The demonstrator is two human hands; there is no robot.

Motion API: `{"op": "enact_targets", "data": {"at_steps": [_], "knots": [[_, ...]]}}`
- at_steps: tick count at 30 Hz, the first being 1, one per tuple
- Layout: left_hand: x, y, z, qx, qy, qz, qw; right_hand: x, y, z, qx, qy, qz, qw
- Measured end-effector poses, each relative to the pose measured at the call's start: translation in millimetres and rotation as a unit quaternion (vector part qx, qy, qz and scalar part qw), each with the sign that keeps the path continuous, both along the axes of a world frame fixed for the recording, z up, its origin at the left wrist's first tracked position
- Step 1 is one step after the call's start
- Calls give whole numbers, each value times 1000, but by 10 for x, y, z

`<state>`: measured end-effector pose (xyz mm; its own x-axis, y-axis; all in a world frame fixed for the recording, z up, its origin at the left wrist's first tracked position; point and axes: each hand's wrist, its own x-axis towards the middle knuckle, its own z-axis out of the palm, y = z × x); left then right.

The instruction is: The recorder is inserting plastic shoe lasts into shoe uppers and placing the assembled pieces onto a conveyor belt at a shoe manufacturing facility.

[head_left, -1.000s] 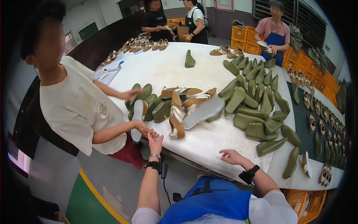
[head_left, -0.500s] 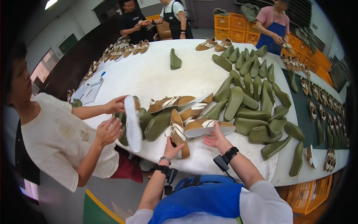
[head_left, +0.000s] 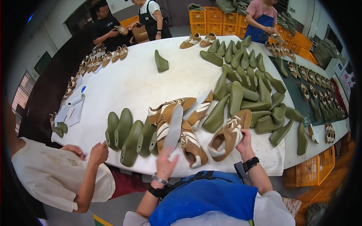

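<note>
The right hand point(head_left: 246, 138) grips a tan and white shoe point(head_left: 227, 135) at its heel end, fingers closed over the edge, and the shoe lies on the white worktop point(head_left: 128, 83) near the front edge, its toe pointing toward the person. The left hand point(head_left: 166, 162) is open, fingers spread and raised just over the front edge of the worktop, holding nothing; its fingertips are just beside a pale grey sole point(head_left: 173, 126) that lies lengthwise over a heap of tan and white shoes point(head_left: 177, 113). Another shoe of the same kind point(head_left: 193, 147) lies between the two hands, sole end toward the person. Left of the heap stands a row of green lasts point(head_left: 126, 135), packed side by side along the front edge. Right of the held shoe and stretching to the far end of the worktop lie many more green lasts point(head_left: 245, 86), partly overlapping. A single last point(head_left: 161, 62) stands alone near the middle of the worktop, well apart from the rest. At the left, a second person in a pale shirt has one hand point(head_left: 99, 152) at the worktop edge touching the row of lasts. Three more people stand at the far end, near orange crates point(head_left: 205, 17). A dark belt point(head_left: 301, 79) on the right carries further shoes in rows.
</note>
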<state>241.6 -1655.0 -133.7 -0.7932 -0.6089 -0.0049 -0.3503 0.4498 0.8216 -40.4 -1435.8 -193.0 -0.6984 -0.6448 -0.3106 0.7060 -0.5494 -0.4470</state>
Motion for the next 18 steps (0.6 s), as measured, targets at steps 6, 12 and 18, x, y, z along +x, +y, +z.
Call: {"op": "enact_targets", "data": {"at_steps": [6,12,18], "knots": [[-485,-945,-176,-189,167,157,955,294,-634,313,140,159,316,925],[-551,-1372,414,179,170,46,968,550,-1013,233,245,318,431,808],[-144,-1350,1612,3,264,-13,965,500,-1182,100,315,272,520,746]]}}
